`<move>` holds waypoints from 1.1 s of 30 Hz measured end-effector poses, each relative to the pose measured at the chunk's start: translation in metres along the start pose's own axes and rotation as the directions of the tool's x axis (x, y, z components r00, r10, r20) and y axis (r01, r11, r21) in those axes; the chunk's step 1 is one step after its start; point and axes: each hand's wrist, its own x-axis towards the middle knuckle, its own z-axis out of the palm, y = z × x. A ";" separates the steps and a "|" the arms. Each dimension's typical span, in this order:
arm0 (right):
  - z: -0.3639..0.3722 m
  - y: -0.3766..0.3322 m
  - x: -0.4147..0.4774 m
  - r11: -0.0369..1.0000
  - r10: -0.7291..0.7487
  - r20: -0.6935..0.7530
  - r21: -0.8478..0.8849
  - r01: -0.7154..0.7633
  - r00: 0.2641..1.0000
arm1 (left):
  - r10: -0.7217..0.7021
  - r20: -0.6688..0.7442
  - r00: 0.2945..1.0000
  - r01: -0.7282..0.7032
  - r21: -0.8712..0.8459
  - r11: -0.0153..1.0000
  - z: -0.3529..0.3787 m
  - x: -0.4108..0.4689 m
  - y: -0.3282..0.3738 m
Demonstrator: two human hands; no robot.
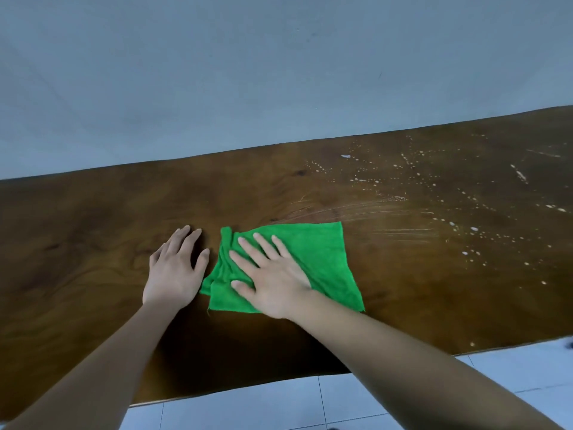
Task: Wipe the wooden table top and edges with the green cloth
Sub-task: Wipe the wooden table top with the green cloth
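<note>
A dark wooden table top [93, 243] fills the middle of the view. The green cloth [325, 259] lies spread on it near the centre, bunched along its left side. My right hand [273, 277] presses flat on the cloth with straight, spread fingers. My left hand [173, 268] rests flat on the bare wood just left of the cloth, apart from it. White droplets and wet streaks [434, 193] cover the right part of the table.
A pale blue-grey wall [248, 72] stands right behind the table's far edge. White floor tiles [279, 405] show below the near edge. The table runs past the view on the left and right.
</note>
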 end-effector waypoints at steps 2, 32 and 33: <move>-0.005 0.021 -0.001 0.994 -0.106 -0.005 0.008 0.106 0.994 | -0.002 -0.003 1.000 0.002 0.000 1.000 0.000 0.000 0.001; -0.036 0.092 0.077 0.811 0.584 -0.052 0.089 -0.579 0.810 | -0.008 0.013 1.000 0.008 0.000 1.000 -0.002 0.002 0.001; -0.033 0.073 0.080 0.850 0.526 -0.053 0.071 -0.522 0.849 | -0.010 0.019 1.000 0.010 0.002 1.000 -0.003 0.002 0.001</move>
